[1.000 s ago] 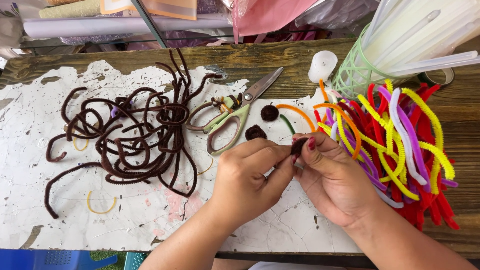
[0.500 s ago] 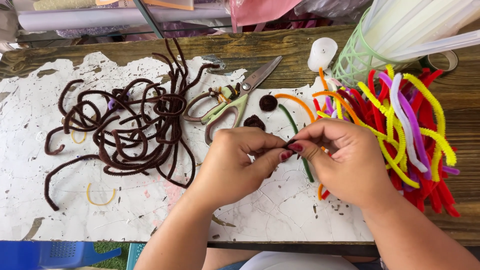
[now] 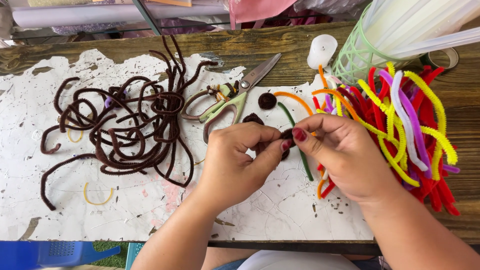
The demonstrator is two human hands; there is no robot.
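A tangle of brown pipe cleaners (image 3: 125,125) sprawls over the cracked white board (image 3: 60,200) on the wooden table (image 3: 270,45). Scissors (image 3: 232,97) lie beside it, blades pointing up and right. Two small brown coils (image 3: 267,100) sit near them. A white candle (image 3: 321,51) stands by a pale green basket (image 3: 357,57), with a heap of red, yellow and purple pipe cleaners (image 3: 405,125) below. A yellow rubber band (image 3: 97,196) lies at lower left.

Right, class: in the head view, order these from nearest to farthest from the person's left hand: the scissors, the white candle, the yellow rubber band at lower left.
1. scissors: just above the left hand.
2. yellow rubber band: out to the left, on the white board.
3. white candle: up and right, beside the green basket.
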